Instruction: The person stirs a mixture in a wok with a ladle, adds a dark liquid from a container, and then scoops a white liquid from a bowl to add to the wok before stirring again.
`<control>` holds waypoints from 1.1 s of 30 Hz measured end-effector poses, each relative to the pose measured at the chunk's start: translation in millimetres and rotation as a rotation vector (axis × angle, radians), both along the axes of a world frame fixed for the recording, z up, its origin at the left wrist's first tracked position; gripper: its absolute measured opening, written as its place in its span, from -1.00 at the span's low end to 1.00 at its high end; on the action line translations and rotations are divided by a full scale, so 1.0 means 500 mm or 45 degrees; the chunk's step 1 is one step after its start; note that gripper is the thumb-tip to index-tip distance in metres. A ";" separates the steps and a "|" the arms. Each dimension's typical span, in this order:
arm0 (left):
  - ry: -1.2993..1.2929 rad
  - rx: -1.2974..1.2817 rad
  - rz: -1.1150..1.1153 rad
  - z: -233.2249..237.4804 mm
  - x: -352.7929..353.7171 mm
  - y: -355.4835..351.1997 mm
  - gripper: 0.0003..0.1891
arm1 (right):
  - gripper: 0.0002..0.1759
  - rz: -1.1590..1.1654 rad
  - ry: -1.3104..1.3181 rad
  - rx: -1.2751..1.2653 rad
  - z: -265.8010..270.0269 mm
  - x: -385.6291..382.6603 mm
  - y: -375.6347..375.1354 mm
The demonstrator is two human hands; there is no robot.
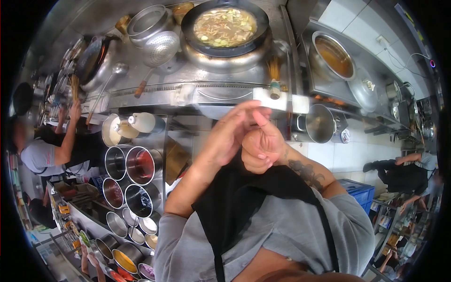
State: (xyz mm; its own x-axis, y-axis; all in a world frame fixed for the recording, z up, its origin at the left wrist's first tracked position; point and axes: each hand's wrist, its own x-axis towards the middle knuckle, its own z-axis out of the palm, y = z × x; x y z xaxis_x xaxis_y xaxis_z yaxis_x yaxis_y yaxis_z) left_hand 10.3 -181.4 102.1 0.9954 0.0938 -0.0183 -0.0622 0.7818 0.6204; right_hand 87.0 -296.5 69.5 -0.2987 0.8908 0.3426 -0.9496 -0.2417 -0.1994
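Note:
My left hand and my right hand meet in front of the black apron. The left one is open, its fingers stretched over toward the right hand and slightly blurred. My right hand is curled into a fist with the thumb pointing up, and no object shows in it. Beyond them, a wok of simmering soup with pale and green pieces sits on the range. A bamboo brush stands by a folded white cloth at the range's front edge.
Left of the wok lie a perforated skimmer and a ladle. A pan of brown broth and a steel pot are on the right. Several sauce pots stand at left. A co-worker holds a bamboo brush farther left.

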 end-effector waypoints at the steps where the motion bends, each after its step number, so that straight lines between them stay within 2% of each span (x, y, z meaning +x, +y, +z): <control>1: -0.128 0.113 -0.125 -0.015 0.004 0.001 -0.56 | -0.03 0.032 0.046 0.018 -0.003 -0.002 0.002; 4: -0.101 -0.017 -0.226 -0.007 0.003 -0.012 -0.57 | -0.03 0.083 0.088 0.063 -0.012 -0.003 0.007; 17: -0.149 -0.094 -0.216 -0.024 -0.004 -0.020 -0.71 | -0.03 0.121 0.059 0.095 -0.024 -0.013 -0.002; 23: -0.146 -0.013 -0.171 -0.024 -0.010 -0.024 -0.74 | -0.03 0.123 0.052 0.105 -0.027 -0.015 -0.004; 33: -0.154 0.133 -0.107 -0.030 -0.015 -0.029 -0.67 | -0.03 0.130 0.043 0.113 -0.035 -0.019 -0.010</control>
State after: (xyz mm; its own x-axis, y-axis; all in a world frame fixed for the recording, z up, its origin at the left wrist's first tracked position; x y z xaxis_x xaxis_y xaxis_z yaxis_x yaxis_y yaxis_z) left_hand 2.7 -196.0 87.0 0.9942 0.0053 0.1072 -0.0782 0.7193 0.6903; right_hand 77.4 -301.5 52.2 -0.3732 0.8222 0.4298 -0.9275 -0.3204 -0.1923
